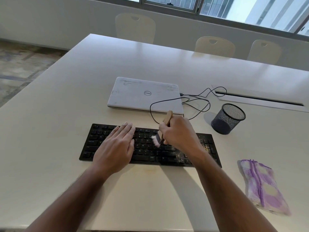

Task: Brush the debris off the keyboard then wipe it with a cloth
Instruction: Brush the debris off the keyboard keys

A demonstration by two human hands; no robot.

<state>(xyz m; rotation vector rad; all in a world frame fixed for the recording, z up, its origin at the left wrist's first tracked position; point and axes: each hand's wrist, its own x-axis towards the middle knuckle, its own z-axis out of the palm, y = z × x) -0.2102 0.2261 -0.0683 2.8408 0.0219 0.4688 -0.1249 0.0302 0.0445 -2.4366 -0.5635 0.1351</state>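
A black keyboard lies on the white table in front of me. Yellowish debris speckles its right part. My left hand lies flat on the keyboard's left half, fingers straight and together. My right hand grips a small brush by its wooden handle; the pale bristles touch the keys near the middle. A folded purple and white cloth lies on the table to the right of the keyboard, apart from both hands.
A closed white laptop sits behind the keyboard, with a black cable looping from its right side. A black mesh pen cup stands at the right. Several chairs line the table's far edge.
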